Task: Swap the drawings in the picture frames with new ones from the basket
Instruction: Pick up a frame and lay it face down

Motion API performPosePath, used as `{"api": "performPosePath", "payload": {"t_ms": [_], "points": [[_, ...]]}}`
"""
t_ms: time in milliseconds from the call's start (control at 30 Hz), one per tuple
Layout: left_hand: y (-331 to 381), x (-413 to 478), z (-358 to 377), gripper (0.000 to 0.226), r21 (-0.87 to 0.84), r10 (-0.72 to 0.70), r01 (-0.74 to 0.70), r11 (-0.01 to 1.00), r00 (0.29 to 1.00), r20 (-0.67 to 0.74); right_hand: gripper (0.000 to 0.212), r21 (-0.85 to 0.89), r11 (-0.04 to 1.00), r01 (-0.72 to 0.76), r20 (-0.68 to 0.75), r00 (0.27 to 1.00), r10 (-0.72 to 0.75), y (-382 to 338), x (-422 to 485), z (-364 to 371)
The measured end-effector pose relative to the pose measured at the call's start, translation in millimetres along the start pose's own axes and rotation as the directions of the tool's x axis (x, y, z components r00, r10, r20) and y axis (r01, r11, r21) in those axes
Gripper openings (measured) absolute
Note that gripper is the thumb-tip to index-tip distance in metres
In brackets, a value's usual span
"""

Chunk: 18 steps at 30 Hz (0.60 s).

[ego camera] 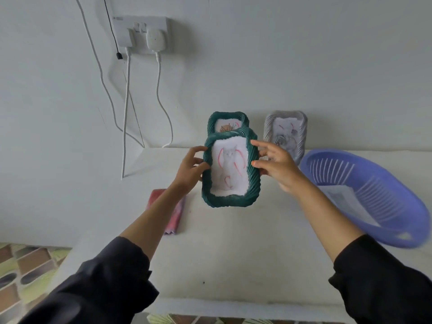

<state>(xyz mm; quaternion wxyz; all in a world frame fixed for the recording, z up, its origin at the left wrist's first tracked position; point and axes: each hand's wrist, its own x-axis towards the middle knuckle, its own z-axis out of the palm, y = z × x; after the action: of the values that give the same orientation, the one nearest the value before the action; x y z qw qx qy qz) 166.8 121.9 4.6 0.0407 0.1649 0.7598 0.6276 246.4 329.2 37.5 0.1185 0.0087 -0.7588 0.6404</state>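
Green frame (230, 200) upright between grips, left hand (190, 170) and right hand (279, 168) pinching its side edges

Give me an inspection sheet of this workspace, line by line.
Surface: white tabletop against a white wall.
Job's things: green ribbed frame with cat drawing, held; second green frame and grey ribbed frame stand against the wall; purple slotted plastic basket holds paper sheets.
Clutter: folded pink cloth.
Hands: left hand and right hand grip the cat frame's side edges.
Cables: two white cables from the wall socket; one thin black cable.
Surroundings: patterned floor tiles.
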Motion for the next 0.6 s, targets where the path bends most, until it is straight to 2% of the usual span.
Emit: {"api": "performPosePath", "payload": {"t_ms": [67,167,233,300,367,467,533,600], "points": [[-3.1,-10.0,12.1,0.037,-0.022,-0.086,0.088,0.996,0.994,0.074,0.050,0.004,1.000,-0.015,0.014,1.000,0.015,-2.9,-7.6,-6.9],[-2.2,-22.1,32.3,0.033,-0.014,-0.209,0.214,0.977,0.967,0.148,0.049,-0.098,0.995,-0.014,0.008,1.000,0.015,-16.3,-11.5,-11.1],[1.3,-26.2,45.3,0.032,0.033,-0.233,0.231,0.972,0.969,0.083,0.048,-0.200,0.980,0.007,0.012,1.000,-0.004,-28.6,-11.6,-11.9],[11.0,-29.7,55.0,0.032,0.033,-0.197,0.197,0.980,0.980,0.005,0.047,-0.306,0.952,-0.002,0.035,0.999,0.013,-40.3,-10.5,-8.9],[27.1,-33.7,61.5,0.028,-0.063,-0.181,0.181,0.981,0.983,0.002,0.047,-0.454,0.891,-0.030,0.066,0.996,0.067,-46.6,-8.4,-2.5],[45.6,-37.1,69.2,0.034,-0.202,-0.239,0.249,0.947,0.968,0.076,0.044,-0.683,0.728,-0.056,0.100,0.981,0.169,-46.7,-6.3,15.7],[47.2,-38.4,72.3,0.033,-0.233,-0.271,0.287,0.929,0.958,0.098,0.035,-0.699,0.713,-0.050,0.135,0.970,0.201,-39.7,-4.5,27.4],[43.2,-39.2,73.2,0.030,-0.263,-0.293,0.305,0.915,0.952,0.083,0.022,-0.627,0.777,-0.061,0.194,0.953,0.231,-32.6,-4.6,35.6]]}}
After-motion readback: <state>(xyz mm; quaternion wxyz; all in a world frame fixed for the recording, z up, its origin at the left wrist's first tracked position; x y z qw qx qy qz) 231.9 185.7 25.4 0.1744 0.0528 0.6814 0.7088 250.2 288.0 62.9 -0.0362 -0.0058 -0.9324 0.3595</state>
